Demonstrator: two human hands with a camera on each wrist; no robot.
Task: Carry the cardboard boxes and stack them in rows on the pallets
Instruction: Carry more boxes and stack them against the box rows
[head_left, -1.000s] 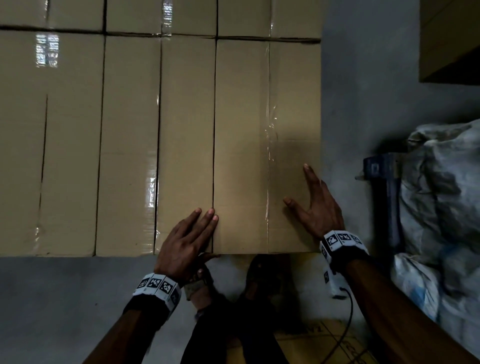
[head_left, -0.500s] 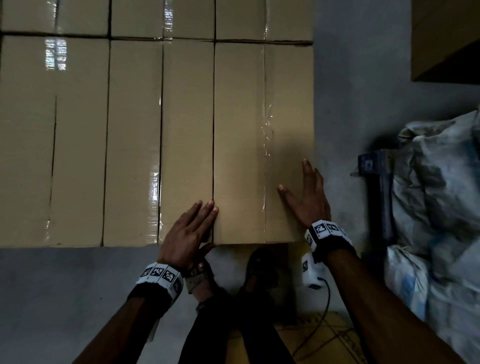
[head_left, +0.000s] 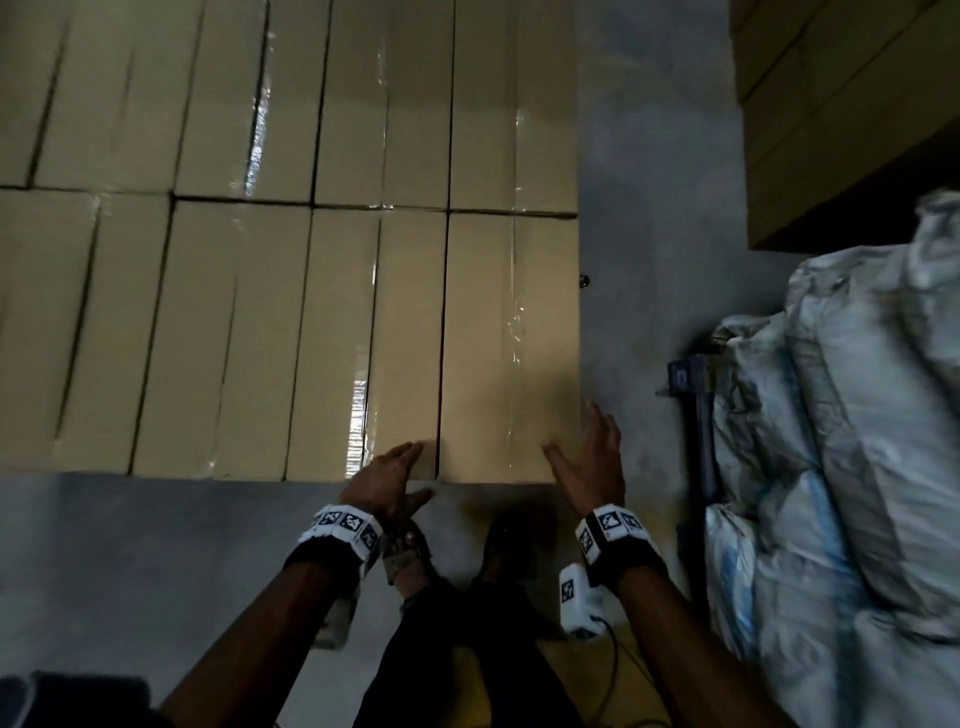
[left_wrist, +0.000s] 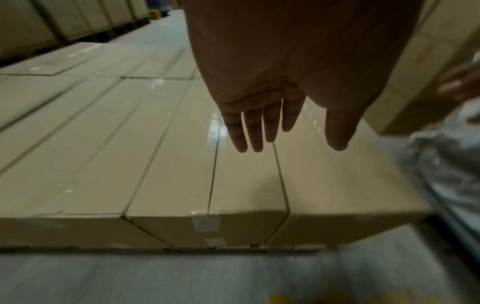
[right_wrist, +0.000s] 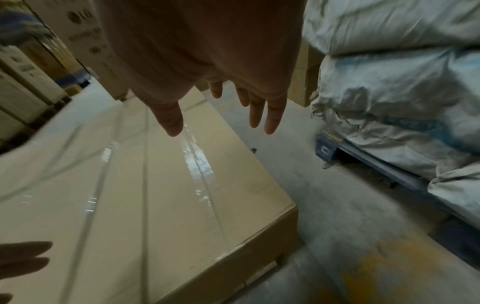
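Long tan cardboard boxes lie side by side in rows, low over the grey floor. The rightmost box (head_left: 511, 353) of the near row ends the row; it shows again in the left wrist view (left_wrist: 337, 181) and the right wrist view (right_wrist: 182, 205). My left hand (head_left: 387, 475) hovers with straight fingers over the near end of the seam between this box and its neighbour (head_left: 363, 358). My right hand (head_left: 592, 457) is spread open above the box's near right corner, its fingers past the right edge. Neither hand holds anything. The pallet under the boxes is hidden.
White sacks (head_left: 841, 441) are piled on a blue pallet (head_left: 691, 384) at the right, across a strip of bare floor (head_left: 634, 260). A taller stack of cartons (head_left: 831, 104) stands at the back right. My feet (head_left: 498, 551) are at the boxes' near edge.
Both hands have lifted off the rightmost box and drawn back toward its near edge. The view has pulled back and shows a further row of boxes.
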